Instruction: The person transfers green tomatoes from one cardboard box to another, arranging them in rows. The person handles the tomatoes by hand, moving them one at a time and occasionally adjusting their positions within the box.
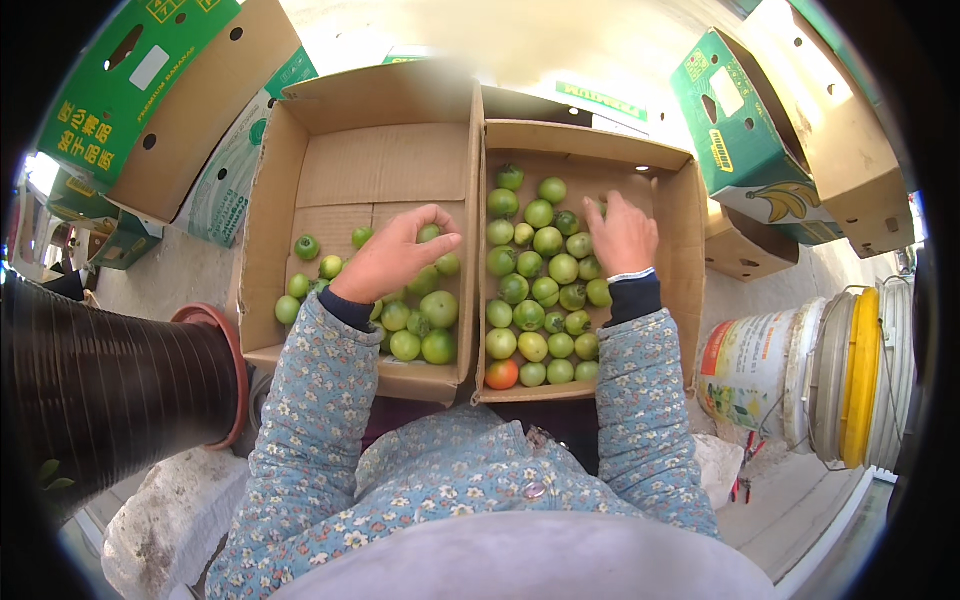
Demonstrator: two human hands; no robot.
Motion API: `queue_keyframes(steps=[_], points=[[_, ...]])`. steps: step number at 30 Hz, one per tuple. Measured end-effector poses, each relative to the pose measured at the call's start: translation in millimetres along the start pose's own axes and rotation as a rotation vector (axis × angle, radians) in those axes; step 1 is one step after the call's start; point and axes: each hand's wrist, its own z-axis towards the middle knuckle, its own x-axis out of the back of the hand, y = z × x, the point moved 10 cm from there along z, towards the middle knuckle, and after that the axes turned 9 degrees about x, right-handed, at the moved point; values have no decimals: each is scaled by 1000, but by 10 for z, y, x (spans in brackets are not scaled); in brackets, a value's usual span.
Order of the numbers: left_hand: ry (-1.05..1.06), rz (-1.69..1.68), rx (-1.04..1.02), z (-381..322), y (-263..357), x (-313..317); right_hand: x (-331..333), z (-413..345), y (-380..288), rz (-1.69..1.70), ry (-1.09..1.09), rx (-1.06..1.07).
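Note:
Two cardboard boxes stand side by side before me. Over the left box (pixel 382 169) hovers my left hand (pixel 401 247), thumb and forefinger curved toward each other. A green tomato (pixel 428 233) shows in the gap between them; whether the hand grips it is hidden. Other green tomatoes (pixel 439 309) lie loosely heaped below. Inside the right box (pixel 679 247), my right hand (pixel 621 234) has its thumb and fingers around a green tomato (pixel 602 208), mostly covered by the fingers. Left of that hand, green tomatoes (pixel 547 241) lie in rough rows, with one orange-red tomato (pixel 502 374) in the near left corner.
Green banana cartons stand at the left (pixel 142 82) and right (pixel 739 112). A dark ribbed pot (pixel 112 382) with a reddish rim is at my left, beside a pale stone block (pixel 169 517). Stacked buckets (pixel 757 367) and red-handled pliers (pixel 744 469) lie at my right.

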Motion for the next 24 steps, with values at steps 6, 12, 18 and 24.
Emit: queue_keyframes(steps=[6,12,18,24], points=[[56,-280,-206,15,52,106,241,19,-313,313,163,130],[100,-340,-257,-208,368,116,564,-318,-1321,894,9,475],[226,27,-471,-482,673,-34,624,-589,-1525,909,44,554],[292,540,-402,-403,-10,148,535,-674,-353,114,25,151]])
